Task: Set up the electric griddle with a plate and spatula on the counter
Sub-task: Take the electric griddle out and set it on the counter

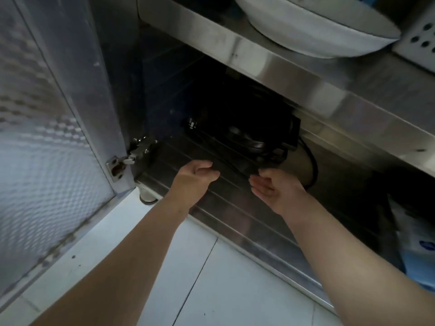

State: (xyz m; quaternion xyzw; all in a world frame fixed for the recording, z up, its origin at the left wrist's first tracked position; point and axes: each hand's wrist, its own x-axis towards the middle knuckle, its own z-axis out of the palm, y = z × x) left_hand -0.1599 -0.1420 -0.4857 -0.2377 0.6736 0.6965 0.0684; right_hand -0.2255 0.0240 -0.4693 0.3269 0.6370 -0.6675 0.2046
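Cabinet door (47, 137) swung open at left, hinge (127, 158) at its lower inner edge. Griddle (247, 135) sits on bottom shelf (211, 196), toward the back, under upper shelf (306, 74). Cord (312, 165) loops off griddle's right side. Left hand (195, 176) and right hand (275, 187) over bottom shelf, just in front of griddle, apart from each other. Bowl (317, 27) on upper shelf, basket (419, 36) to its right. Bag (416, 243) at far right, lower level. Floor (211, 278) in front of cabinet.
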